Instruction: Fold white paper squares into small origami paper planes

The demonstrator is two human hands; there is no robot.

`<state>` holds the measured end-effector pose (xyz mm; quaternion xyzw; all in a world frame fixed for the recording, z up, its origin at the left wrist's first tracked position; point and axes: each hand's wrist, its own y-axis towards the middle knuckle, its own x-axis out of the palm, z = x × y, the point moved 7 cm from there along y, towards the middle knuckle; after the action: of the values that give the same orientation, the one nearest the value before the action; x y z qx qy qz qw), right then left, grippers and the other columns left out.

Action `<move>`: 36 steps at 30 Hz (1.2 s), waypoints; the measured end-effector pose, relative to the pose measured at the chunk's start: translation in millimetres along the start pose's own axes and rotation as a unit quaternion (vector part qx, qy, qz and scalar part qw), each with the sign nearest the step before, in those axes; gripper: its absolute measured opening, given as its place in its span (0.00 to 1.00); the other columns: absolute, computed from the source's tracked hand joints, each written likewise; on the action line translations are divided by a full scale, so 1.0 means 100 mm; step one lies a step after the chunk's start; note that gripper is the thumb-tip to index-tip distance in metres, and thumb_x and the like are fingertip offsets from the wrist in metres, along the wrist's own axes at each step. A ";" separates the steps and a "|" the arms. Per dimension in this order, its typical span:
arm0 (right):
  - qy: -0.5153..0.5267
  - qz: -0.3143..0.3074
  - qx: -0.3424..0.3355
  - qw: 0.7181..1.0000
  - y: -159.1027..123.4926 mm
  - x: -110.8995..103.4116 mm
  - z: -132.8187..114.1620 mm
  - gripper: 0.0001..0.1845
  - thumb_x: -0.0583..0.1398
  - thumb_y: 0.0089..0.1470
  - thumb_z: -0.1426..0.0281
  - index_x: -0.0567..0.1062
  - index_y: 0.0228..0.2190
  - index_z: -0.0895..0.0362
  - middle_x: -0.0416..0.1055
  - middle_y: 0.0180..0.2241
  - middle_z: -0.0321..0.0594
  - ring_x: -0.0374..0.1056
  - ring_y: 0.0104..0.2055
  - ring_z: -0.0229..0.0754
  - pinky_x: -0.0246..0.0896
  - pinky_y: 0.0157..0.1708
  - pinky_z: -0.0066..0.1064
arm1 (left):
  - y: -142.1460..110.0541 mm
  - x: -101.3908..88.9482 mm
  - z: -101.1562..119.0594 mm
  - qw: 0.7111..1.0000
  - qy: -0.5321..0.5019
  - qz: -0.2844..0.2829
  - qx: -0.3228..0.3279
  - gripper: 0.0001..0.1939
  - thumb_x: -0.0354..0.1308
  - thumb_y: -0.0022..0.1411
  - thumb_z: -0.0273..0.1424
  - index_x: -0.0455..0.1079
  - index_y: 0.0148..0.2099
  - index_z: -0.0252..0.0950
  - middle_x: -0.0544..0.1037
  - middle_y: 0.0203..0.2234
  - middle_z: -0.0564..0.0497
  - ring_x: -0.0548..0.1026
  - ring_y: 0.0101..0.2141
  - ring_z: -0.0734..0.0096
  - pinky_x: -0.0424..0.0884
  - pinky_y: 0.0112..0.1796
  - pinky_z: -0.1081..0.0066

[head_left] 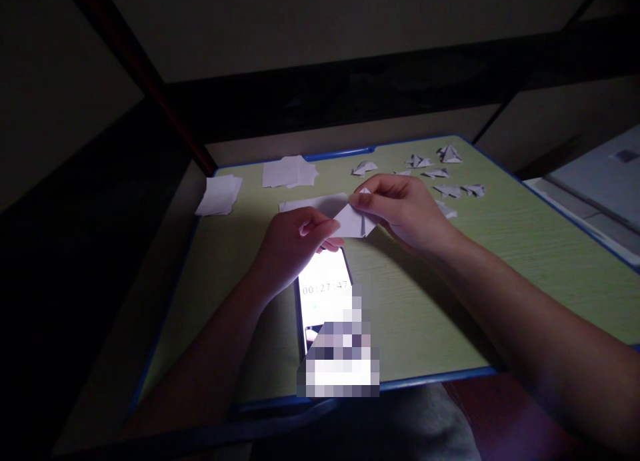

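A small folded piece of white paper is held up over the middle of the table, between both hands. My left hand pinches its left corner between thumb and fingers. With thumb and forefinger, my right hand grips the upper right part, where a pointed fold sticks up. Just behind the hands lies a flat white paper sheet, partly covered by them. Below the held paper a lit phone rests on the table and shows a timer; its lower end is blurred by pixel blocks.
Two stacks of white paper, one at the left edge and one at the back, lie on the green table. Several folded paper shapes are spread over the back right. A pale surface stands beyond the table's right edge.
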<state>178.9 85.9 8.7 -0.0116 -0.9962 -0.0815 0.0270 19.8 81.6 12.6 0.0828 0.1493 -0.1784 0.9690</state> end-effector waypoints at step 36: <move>0.029 0.026 -0.022 0.999 0.02 -0.06 -0.01 0.09 0.67 0.43 0.70 0.73 0.20 0.57 0.66 0.19 0.32 0.58 0.21 0.31 0.50 0.22 0.28 | 0.03 0.02 -0.05 0.997 -0.071 -0.021 0.021 0.11 0.62 0.56 0.37 0.69 0.36 0.34 0.82 0.29 0.48 0.80 0.25 0.72 0.73 0.25 0.75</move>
<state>184.7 87.4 9.2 -0.0353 -0.9924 -0.1028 0.0576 21.0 84.5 8.1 0.0876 0.0782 -0.2073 0.9712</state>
